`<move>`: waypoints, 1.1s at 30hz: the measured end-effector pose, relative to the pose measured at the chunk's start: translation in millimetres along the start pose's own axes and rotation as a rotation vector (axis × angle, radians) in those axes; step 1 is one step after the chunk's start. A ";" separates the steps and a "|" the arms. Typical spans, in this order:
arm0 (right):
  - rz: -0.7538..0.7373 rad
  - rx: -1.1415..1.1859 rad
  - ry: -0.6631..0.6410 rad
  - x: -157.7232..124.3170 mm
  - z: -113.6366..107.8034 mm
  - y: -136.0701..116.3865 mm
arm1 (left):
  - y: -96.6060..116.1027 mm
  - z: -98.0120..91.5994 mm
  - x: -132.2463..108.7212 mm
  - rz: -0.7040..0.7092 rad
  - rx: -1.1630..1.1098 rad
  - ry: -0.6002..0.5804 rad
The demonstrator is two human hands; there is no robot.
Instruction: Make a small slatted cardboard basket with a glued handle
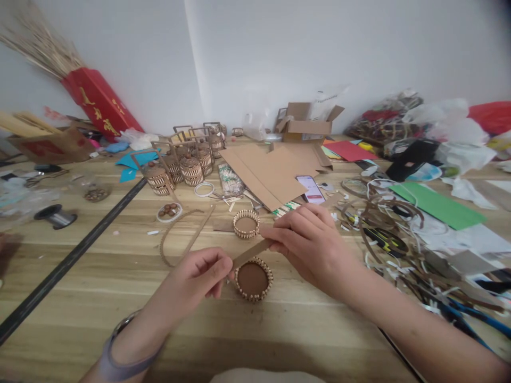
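Observation:
A short brown cardboard strip (251,253) is stretched between my hands. My left hand (207,272) pinches its left end, and my right hand (309,239) pinches the other end. Below the strip stands a round basket (254,279) with a brown base and a wall of short pale sticks; the strip hides part of its far rim. Just beyond is a smaller round basket (246,224) of the same make. To the left lie a curved notched strip (163,247) and a straight thin strip (202,227) on the wooden table (191,340).
Several finished handled baskets (191,169) stand at the back left. Cardboard sheets (263,173) and a phone (310,189) lie beyond my hands. On the right are tangled brown strips (393,215) and blue-handled pliers (471,314). A black bar (80,252) crosses the left side.

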State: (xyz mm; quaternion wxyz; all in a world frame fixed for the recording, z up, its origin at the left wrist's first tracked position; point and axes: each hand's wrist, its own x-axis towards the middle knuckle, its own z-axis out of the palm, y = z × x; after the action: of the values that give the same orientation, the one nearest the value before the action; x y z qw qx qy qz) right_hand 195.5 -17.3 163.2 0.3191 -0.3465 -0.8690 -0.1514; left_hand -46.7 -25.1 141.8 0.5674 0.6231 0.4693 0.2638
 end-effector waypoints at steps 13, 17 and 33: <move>0.159 0.173 -0.094 -22.8 1.7 -2.0 | 6.1 -1.4 -1.5 -0.017 0.113 -0.002; 0.173 0.162 -0.090 -28.4 -0.2 3.8 | 9.1 -7.5 0.2 0.003 0.160 -0.039; 0.246 0.202 -0.178 -24.4 -10.7 1.9 | 64.5 19.3 64.8 0.088 0.248 -0.396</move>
State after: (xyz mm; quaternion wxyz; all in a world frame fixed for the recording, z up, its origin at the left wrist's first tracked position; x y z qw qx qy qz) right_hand 215.2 -33.4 155.2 0.2904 -0.4281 -0.8557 0.0082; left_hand 15.5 28.8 186.0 0.5555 0.7474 0.3502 0.1012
